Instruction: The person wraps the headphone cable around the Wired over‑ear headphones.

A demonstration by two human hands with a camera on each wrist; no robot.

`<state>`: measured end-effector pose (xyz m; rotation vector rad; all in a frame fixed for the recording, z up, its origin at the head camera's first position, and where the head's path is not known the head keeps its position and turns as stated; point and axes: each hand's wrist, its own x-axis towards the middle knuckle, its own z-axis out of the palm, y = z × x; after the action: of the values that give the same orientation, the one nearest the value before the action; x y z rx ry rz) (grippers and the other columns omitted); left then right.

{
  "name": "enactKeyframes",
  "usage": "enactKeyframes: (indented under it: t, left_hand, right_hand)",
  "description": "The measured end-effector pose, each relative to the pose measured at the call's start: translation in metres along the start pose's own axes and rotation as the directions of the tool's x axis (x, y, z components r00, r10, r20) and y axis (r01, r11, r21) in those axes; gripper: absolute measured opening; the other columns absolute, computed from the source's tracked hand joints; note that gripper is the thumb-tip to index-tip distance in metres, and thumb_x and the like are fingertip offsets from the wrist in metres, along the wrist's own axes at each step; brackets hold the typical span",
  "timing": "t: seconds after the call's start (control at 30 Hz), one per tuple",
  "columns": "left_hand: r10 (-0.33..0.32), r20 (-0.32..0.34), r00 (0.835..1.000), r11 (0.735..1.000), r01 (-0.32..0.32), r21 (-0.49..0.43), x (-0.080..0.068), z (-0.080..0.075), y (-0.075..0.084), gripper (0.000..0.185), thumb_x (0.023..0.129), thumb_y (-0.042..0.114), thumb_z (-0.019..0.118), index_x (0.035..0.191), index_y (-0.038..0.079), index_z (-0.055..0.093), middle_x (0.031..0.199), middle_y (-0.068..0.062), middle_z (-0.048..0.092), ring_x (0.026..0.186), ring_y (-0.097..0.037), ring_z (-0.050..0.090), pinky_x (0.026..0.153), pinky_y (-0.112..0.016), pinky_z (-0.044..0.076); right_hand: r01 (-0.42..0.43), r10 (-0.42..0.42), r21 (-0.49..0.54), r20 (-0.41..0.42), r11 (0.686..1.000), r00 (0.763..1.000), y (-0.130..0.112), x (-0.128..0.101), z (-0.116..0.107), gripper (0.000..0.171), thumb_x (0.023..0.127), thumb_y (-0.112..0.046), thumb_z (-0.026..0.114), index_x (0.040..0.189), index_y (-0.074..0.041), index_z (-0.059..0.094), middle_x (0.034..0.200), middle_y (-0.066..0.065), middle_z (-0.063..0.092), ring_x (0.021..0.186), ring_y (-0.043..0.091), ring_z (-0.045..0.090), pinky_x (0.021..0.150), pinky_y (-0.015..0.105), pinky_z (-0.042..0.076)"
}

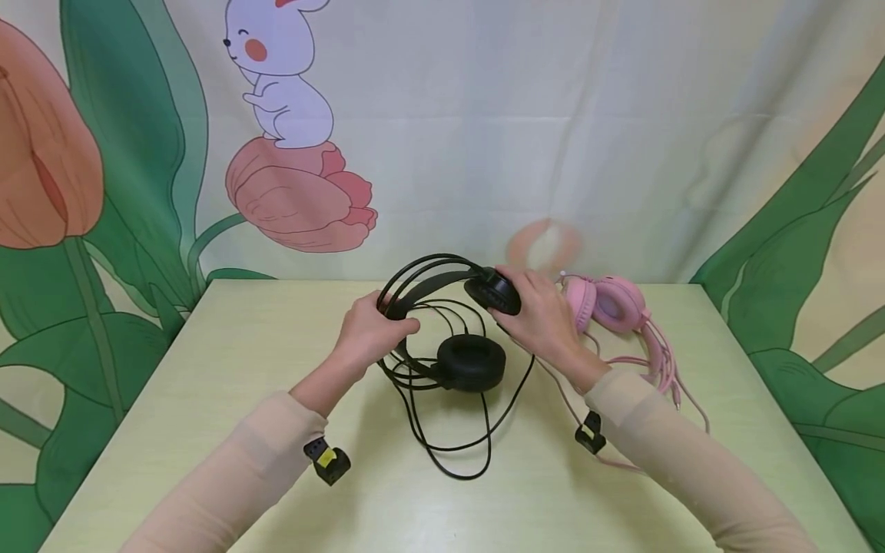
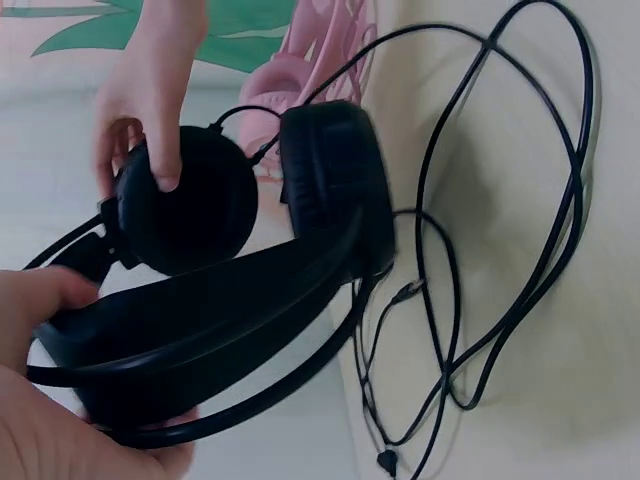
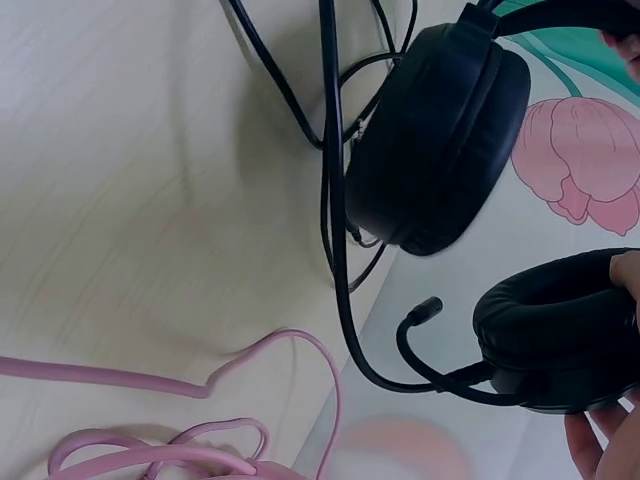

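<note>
A black headset [image 1: 449, 322] with a looped black cable [image 1: 456, 438] is lifted over the pale green table [image 1: 207, 399]. My left hand [image 1: 373, 330] grips its headband [image 2: 200, 320] at the left end. My right hand [image 1: 539, 315] holds the upper ear cup [image 1: 492, 292] with fingers curled round it. The lower ear cup [image 1: 470, 361] rests on the table. In the right wrist view the held ear cup [image 3: 560, 330] and its short microphone boom [image 3: 420, 320] show, with the other cup [image 3: 440, 130] above.
A pink headset [image 1: 608, 303] with a tangled pink cable [image 1: 664, 361] lies on the table just right of my right hand; the cable [image 3: 180, 420] trails toward the front. A cartoon backdrop hangs behind the table's far edge.
</note>
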<state>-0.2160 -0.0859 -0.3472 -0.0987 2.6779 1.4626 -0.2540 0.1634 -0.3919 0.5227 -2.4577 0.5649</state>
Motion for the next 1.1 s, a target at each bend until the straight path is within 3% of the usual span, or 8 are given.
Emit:
enactKeyframes:
  t: [0.2,0.37,0.57,0.8,0.93,1.1]
  left_hand:
    - [0.067,-0.06,0.996,0.989,-0.074,-0.13,0.002,0.004,-0.005,0.033,0.076,0.016,0.06,0.106,0.006,0.049,0.093,-0.009,0.056,0.085,-0.021,0.052,0.07,-0.03,0.043]
    - [0.101,-0.122,0.987,0.977,-0.122,-0.176,0.004,0.005,-0.006,0.026,0.077,0.018,0.06,0.098,0.006,0.05,0.085,-0.006,0.053,0.08,-0.019,0.048,0.066,-0.029,0.042]
    - [0.078,-0.198,0.977,0.964,-0.124,-0.234,0.003,0.005,-0.006,0.026,0.076,0.029,0.063,0.086,0.009,0.05,0.069,-0.001,0.047,0.066,-0.015,0.045,0.055,-0.028,0.039]
    - [0.124,-0.335,0.934,0.953,-0.206,-0.223,-0.001,0.005,-0.008,0.017,0.078,0.022,0.058,0.085,0.008,0.053,0.06,0.0,0.045,0.052,-0.014,0.041,0.046,-0.026,0.036]
    - [0.13,-0.366,0.921,0.947,-0.225,-0.23,-0.002,0.004,-0.008,0.016,0.079,0.022,0.058,0.084,0.008,0.053,0.057,0.0,0.047,0.052,-0.014,0.045,0.047,-0.027,0.037]
    - [0.116,-0.409,0.905,0.941,-0.231,-0.245,0.0,-0.001,-0.009,0.016,0.08,0.023,0.057,0.079,0.01,0.05,0.051,0.004,0.039,0.047,-0.011,0.039,0.043,-0.025,0.031]
  right_hand:
    - [-0.003,0.003,0.018,-0.02,1.0,1.0,-0.002,0.001,-0.001,0.063,0.072,-0.03,0.075,0.13,-0.02,0.05,0.104,0.008,0.061,0.092,0.025,0.055,0.066,0.04,0.047]
    - [0.003,-0.002,0.027,-0.029,1.0,1.0,-0.003,0.003,0.0,0.063,0.072,-0.03,0.075,0.129,-0.02,0.05,0.107,0.009,0.061,0.093,0.026,0.056,0.069,0.041,0.048]
    - [0.024,-0.023,0.052,-0.023,0.998,0.999,-0.005,0.004,0.003,0.064,0.072,-0.03,0.076,0.129,-0.017,0.05,0.108,0.013,0.061,0.095,0.03,0.057,0.071,0.043,0.048]
    - [0.056,-0.056,0.04,-0.003,0.998,0.998,-0.009,0.001,0.004,0.066,0.074,-0.034,0.073,0.132,-0.016,0.046,0.11,0.012,0.059,0.093,0.027,0.056,0.07,0.04,0.049]
    - [0.074,-0.073,0.035,-0.016,0.997,0.997,-0.011,-0.001,0.003,0.067,0.076,-0.036,0.071,0.134,-0.018,0.044,0.107,0.01,0.058,0.089,0.025,0.056,0.065,0.039,0.048]
    - [0.075,-0.073,0.05,-0.039,0.996,0.997,-0.006,-0.004,0.001,0.066,0.078,-0.035,0.07,0.135,-0.014,0.043,0.107,0.012,0.056,0.09,0.026,0.055,0.069,0.039,0.047]
